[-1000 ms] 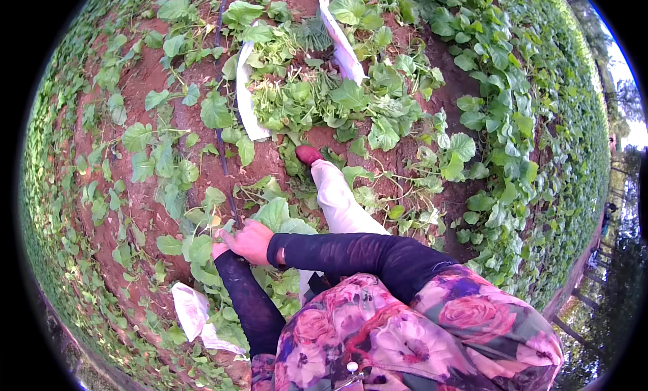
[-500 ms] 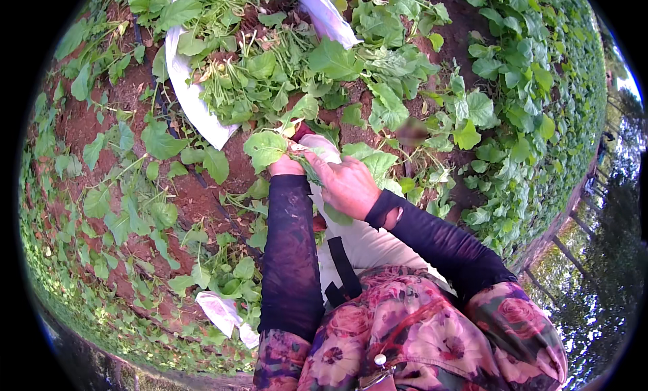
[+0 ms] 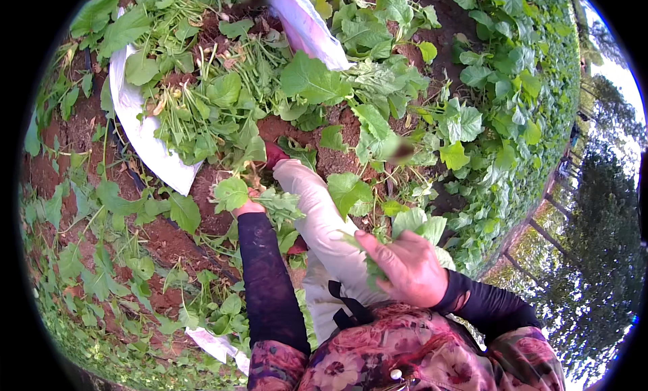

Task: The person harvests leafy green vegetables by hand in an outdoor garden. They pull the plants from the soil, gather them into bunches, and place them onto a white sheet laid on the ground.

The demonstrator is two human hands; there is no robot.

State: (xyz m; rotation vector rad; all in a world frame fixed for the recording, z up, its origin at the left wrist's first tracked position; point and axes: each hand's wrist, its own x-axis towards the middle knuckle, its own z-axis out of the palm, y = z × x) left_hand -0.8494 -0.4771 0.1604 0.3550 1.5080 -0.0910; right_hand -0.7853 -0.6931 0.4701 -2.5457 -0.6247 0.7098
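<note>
My left hand is closed round a leafy green plant low over the soil, its fingers partly hidden by leaves. Back near my lap, my right hand has its fingers bent round green leaves, with the thumb side toward the left. Larger leaves show just beyond its knuckles. Ahead of my left hand lies a heap of cut leafy greens, stems and pale roots mixed together. The heap rests on a white sheet, whose other edge stands up at the top.
My pale trouser leg and red-covered foot are between the hands and the heap. A dense row of broad-leaved plants runs along the right. Scattered plants and a dark hose lie leftward. Another white sheet is at lower left.
My hands were together at the plant and are now apart. The right has drawn back toward my lap with leaves; the left has shifted left and slightly nearer, still holding the plant.
</note>
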